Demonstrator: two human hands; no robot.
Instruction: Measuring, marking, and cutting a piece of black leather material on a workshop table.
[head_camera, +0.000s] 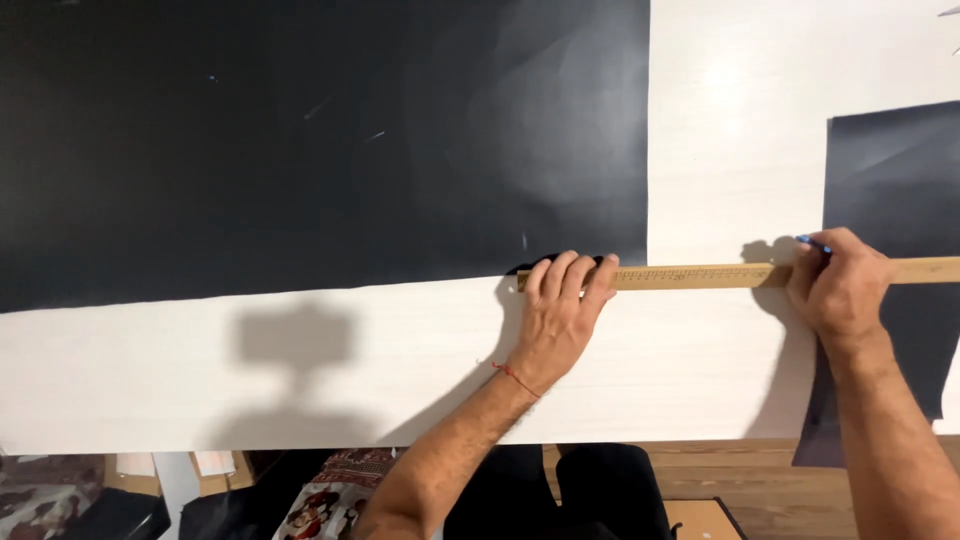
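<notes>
A: Nearest the camera, the left hand (562, 305) is pressing flat on the near end of the wooden ruler (700, 275), fingers together and draped over its top edge, pinning it to the white table (300, 370).

B: And the right hand (838, 285)?

A: It is closing around a blue-tipped pen (815, 243), held against the ruler's far edge where the ruler is crossing onto the smaller black sheet (890, 180). The fingers are curled tight on the pen.

B: Handling notes on the ruler?

A: It is looking stiff, light and thin, and probably sliding easily on a smooth top. Judgement: pressing down from above near one end is suiting it better than pinching it.

B: Farther out?

A: The large black sheet (300, 140) is lying flat, its near edge touching the ruler's left end.
</notes>
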